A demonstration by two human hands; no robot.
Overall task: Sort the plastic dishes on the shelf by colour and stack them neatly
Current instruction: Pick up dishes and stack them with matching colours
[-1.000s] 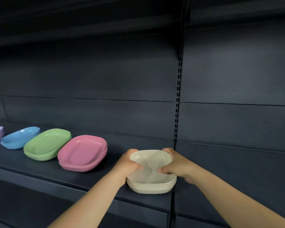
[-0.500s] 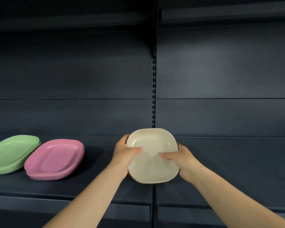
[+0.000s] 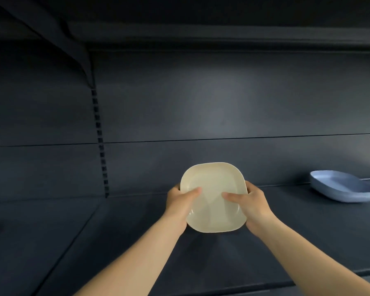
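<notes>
Seen from my head, I hold the cream dishes (image 3: 214, 197) above the dark shelf (image 3: 124, 231) — left hand (image 3: 179, 201) and right hand (image 3: 252, 204) clamped on opposite edges, thumbs inside — with blue dishes (image 3: 343, 189) well off to my right.

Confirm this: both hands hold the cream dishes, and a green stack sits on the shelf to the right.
Wrong in one respect: the stack on the shelf to the right is blue, not green, as the head view shows. Both hands, left and right, do hold the cream dishes.
</notes>
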